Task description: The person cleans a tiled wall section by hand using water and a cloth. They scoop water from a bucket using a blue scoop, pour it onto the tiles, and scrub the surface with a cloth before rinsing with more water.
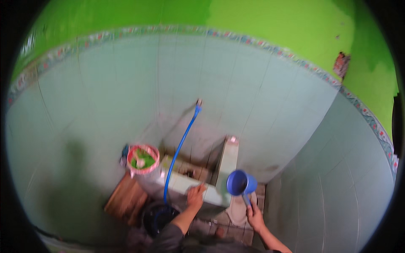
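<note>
My right hand [254, 217] is closed around the handle of a blue plastic water dipper [253, 184]. The dipper is tilted so that its round mouth faces me, above the right end of a tiled ledge [177, 182]. My left hand [195, 196] is over the ledge's near edge, its fingers stretched out and somewhat blurred, and I see nothing in it. Whether the fingertips press on the tiles is hard to make out. Below the dipper, a pale squat toilet pan [237, 212] shows in part, half hidden by my right hand and the dipper.
A blue hose [181, 147] runs from a wall tap [199, 102] into a dark bucket [158, 217] beside my left forearm. The ledge borders a tiled basin. A pink-rimmed pail [144, 170] with green contents stands at its left end, near a brown wooden board [126, 198]. Tiled walls surround everything.
</note>
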Motion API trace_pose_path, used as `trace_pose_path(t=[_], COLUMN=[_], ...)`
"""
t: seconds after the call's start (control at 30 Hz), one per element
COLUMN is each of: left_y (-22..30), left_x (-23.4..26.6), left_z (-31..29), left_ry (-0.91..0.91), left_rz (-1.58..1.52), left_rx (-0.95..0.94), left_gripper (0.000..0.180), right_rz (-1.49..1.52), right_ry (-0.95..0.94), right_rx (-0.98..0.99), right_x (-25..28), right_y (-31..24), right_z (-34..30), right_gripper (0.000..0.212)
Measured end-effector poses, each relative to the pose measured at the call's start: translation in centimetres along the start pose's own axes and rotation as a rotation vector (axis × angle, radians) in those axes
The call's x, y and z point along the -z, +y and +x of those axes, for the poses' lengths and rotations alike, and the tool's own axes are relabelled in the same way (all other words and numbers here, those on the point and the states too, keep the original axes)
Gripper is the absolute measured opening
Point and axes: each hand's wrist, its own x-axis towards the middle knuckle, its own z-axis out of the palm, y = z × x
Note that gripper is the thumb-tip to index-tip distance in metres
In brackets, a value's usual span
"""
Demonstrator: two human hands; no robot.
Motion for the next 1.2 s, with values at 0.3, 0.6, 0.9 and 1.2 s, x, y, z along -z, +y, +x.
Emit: trace_pose_path(t=[0.3, 0.6, 0.9, 1.2], left_y=[1.1, 0.6, -0.1, -11.7], left_x=[1.4, 3.3, 13.4, 23.2], left_z=[0.1, 0.4, 2.7, 3.5], left_ry=[-0.203, -0.145, 0.398, 0.816], left_rz=[0.15, 0.124, -0.326, -0.755], left_rx=[0.18, 0.246, 0.469, 1.093], left_gripper=[0.055, 0.063, 0.021, 0.041], right_rz=[0.276, 0.251, 0.288, 0.355], right_ry=[-0.114, -0.165, -0.176, -0.154], right_rx=[-0.182, -0.152, -0.129, -0.151], right_x=[-0.7, -1.4, -1.6, -2.1], right_y=[-1.2, -3.1, -3.4, -2.7], right_z=[-0.8, 0.1, 1.8, 2.2], right_gripper=[0.049, 0.05, 0.05, 0.048])
